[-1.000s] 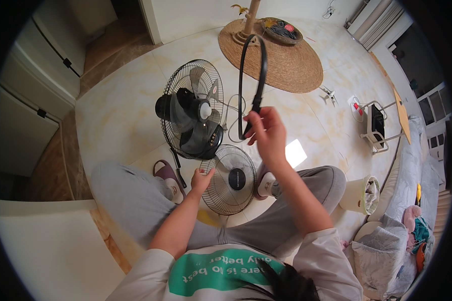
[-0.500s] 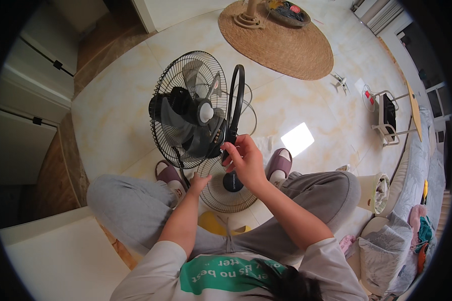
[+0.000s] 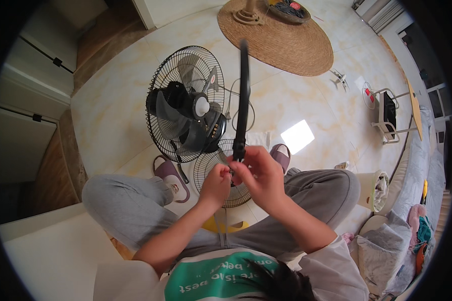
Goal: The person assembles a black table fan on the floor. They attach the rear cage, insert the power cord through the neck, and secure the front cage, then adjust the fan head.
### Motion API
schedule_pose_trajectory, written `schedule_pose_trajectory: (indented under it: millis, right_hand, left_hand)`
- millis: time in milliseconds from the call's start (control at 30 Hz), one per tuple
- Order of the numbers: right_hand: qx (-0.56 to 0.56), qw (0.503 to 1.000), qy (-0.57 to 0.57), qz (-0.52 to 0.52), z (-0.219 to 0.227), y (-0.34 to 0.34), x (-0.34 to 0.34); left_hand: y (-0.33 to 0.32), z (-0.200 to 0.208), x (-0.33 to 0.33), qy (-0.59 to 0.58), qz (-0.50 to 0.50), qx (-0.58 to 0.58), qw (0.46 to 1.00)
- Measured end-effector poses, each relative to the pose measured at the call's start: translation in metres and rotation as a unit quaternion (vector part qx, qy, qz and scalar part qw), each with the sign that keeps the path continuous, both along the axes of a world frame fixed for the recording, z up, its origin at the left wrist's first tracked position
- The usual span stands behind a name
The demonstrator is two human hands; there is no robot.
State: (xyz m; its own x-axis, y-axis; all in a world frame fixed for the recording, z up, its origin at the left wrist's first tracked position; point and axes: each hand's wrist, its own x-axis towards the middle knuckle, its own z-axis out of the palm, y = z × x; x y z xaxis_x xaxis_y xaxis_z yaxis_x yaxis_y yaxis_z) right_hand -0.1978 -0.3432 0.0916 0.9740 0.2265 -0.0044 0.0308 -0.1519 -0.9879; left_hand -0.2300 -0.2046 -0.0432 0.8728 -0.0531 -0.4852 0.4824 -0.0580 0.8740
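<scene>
A black fan ring (image 3: pixel 243 95), seen nearly edge-on, stands up from my right hand (image 3: pixel 262 176), whose fingers close around its lower end. My left hand (image 3: pixel 216 184) is closed beside it, fingertips close to the right hand's fingers; what it pinches is hidden. Beyond my hands, to the left, stands a black electric fan (image 3: pixel 182 131) with bare dark blades, a white centre knob (image 3: pixel 201 107) and a rear wire cage (image 3: pixel 153 125). Under my hands a round wire front grille (image 3: pixel 206 173) lies between my feet, its middle mostly covered by my hands.
A thin cable (image 3: pixel 252 120) loops on the tiled floor right of the fan. Purple slippers (image 3: pixel 165 168) are on my feet. Ahead lies a round woven mat (image 3: pixel 286 47). A yellow object (image 3: pixel 236 227) sits between my legs. To the right are a bin (image 3: pixel 374 193) and a grey-covered sofa (image 3: pixel 386 246).
The ring has come toward me, away from the fan, and turned nearly edge-on. My left hand has left the grille's left edge, risen to meet my right hand, and closed.
</scene>
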Motion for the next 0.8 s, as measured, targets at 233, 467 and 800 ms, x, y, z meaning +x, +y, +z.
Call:
schedule_pose_trajectory:
  millis: [233, 467, 800]
  right_hand:
    - [-0.047, 0.975, -0.219, -0.017, 0.014, -0.006, -0.037]
    - [-0.033, 0.966, -0.258, -0.004, 0.019, -0.005, -0.048]
    - [0.004, 0.955, -0.296, 0.022, 0.016, -0.015, -0.049]
  left_hand:
    - [0.038, 0.161, -0.005, -0.369, -0.081, 0.033, 0.925]
    - [0.03, 0.171, 0.011, -0.306, -0.15, -0.204, 0.918]
    - [0.027, 0.171, 0.017, -0.413, -0.228, -0.195, 0.86]
